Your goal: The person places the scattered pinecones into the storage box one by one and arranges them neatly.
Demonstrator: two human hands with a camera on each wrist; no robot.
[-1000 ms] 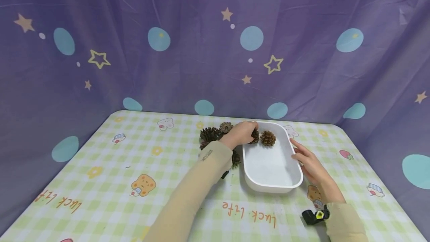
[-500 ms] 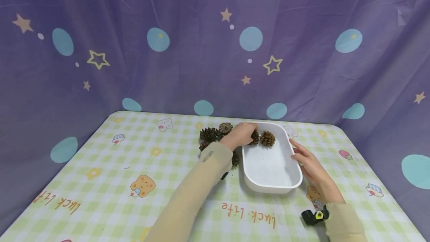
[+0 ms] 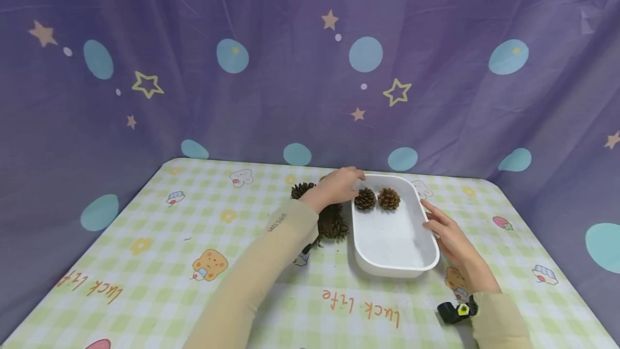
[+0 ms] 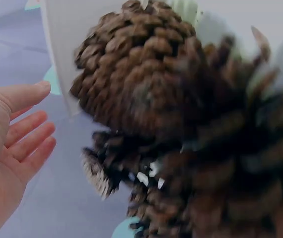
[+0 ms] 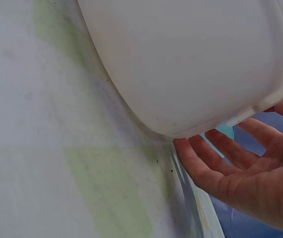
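In the head view a white rectangular tub (image 3: 394,271) holds two brown pine cones side by side at its far end, the left pine cone (image 3: 365,199) and the right pine cone (image 3: 389,199). My left hand (image 3: 336,185) hovers by the tub's far left rim, over a heap of pine cones (image 3: 334,225) that it partly hides. Its fingers are apart and hold nothing, as the left wrist view shows, with a large pine cone (image 4: 131,69) close by. On the other side my right hand (image 3: 450,238) touches the tub's right wall with fairly straight fingertips, thumb at the rim.
A green checked tablecloth (image 3: 160,263) with printed cartoons covers the table. Behind it hangs a purple curtain (image 3: 271,106) with stars and blue spots. A black wrist strap (image 3: 455,312) sits on the right arm.
My left hand has let go of the left pine cone inside the tub and drawn back leftward over the heap. The right hand stays at the tub's side.
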